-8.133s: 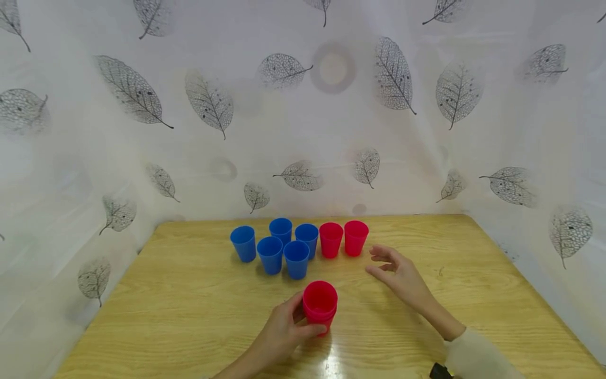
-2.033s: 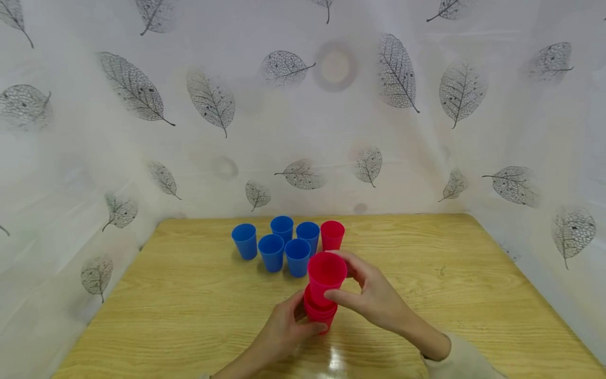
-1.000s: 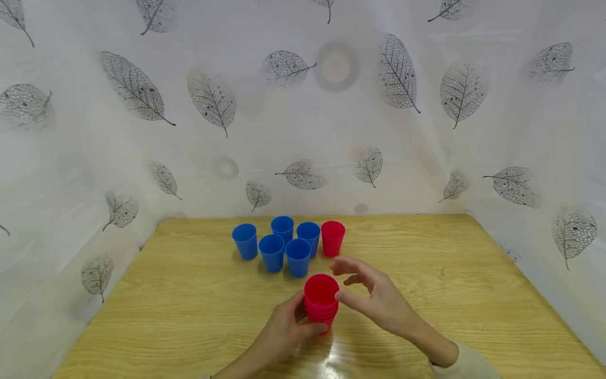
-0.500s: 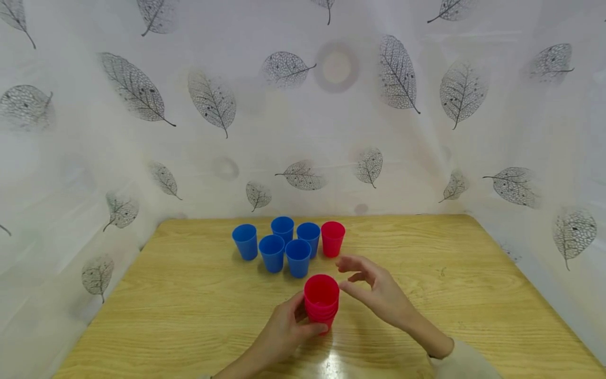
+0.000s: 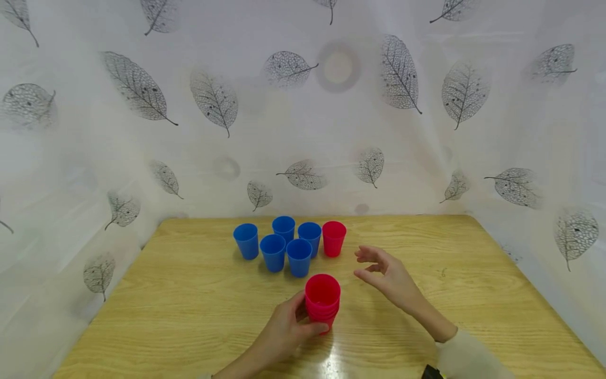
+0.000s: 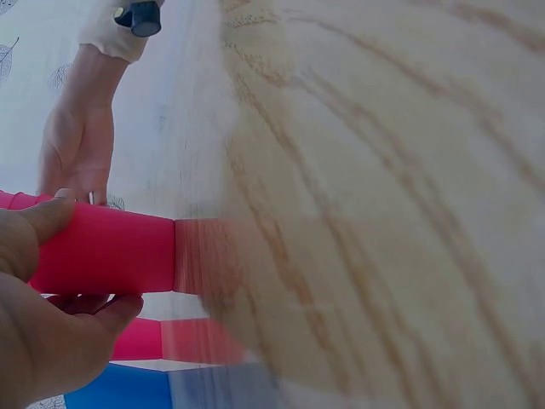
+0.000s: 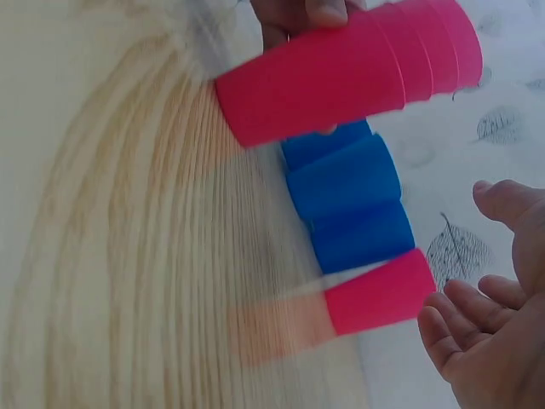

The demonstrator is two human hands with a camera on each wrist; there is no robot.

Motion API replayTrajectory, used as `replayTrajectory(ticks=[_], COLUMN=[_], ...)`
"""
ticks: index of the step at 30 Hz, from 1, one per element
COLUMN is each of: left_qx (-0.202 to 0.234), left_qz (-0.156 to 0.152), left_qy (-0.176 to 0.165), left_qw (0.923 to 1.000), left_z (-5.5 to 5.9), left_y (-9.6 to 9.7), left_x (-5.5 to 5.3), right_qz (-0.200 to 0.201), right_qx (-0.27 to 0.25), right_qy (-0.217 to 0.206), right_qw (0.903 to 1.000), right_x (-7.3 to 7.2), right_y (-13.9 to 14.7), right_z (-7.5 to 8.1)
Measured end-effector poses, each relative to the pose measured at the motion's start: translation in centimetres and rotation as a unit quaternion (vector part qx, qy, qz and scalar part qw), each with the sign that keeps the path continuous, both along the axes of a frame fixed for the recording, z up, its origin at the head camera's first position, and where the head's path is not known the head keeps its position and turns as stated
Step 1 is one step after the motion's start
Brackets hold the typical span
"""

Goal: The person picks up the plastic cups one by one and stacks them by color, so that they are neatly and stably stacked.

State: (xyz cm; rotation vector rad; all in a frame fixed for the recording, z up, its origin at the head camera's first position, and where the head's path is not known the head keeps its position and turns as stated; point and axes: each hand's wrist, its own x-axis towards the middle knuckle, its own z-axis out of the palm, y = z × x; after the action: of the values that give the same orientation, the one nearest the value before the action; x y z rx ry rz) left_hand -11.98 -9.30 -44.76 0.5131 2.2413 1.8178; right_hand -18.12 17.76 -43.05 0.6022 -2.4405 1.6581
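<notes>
My left hand (image 5: 284,330) grips a nested stack of red cups (image 5: 323,309), upright on the table with the mouth facing up. In the left wrist view its thumb and fingers (image 6: 126,308) clasp the stack from both sides. Several rims show staggered along the stack (image 7: 341,72) in the right wrist view. My right hand (image 5: 395,281) hovers right of the stack, thumb and fingers apart, holding nothing. Nearest to its fingertips is a single red cup (image 5: 334,240), standing upright at the back beside several blue cups (image 5: 299,259).
The blue cups stand mouth up in a loose cluster, behind and left of the stack. A wood-grain table (image 5: 189,316) lies under everything. White sheeting with a leaf print (image 5: 303,121) rises along its back and sides. A small black device (image 5: 432,372) sits by the right sleeve.
Of two red cups at the back, the right one was lowered by my right hand into the stack and released. That hand then drew away right. My left hand kept its grip.
</notes>
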Motion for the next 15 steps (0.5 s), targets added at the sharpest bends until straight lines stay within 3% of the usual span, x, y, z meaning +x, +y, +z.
replayTrajectory(ticks=[15], left_qx=[0.003], left_qz=[-0.004], left_qy=[0.000], left_qw=[1.0000], left_z=[0.1], left_y=[0.0], left_x=[0.0], right_qz=[-0.055], right_qx=[0.025], right_qy=[-0.020], right_qw=[0.9980], right_x=[-3.1], right_y=[2.7], right_z=[-1.4])
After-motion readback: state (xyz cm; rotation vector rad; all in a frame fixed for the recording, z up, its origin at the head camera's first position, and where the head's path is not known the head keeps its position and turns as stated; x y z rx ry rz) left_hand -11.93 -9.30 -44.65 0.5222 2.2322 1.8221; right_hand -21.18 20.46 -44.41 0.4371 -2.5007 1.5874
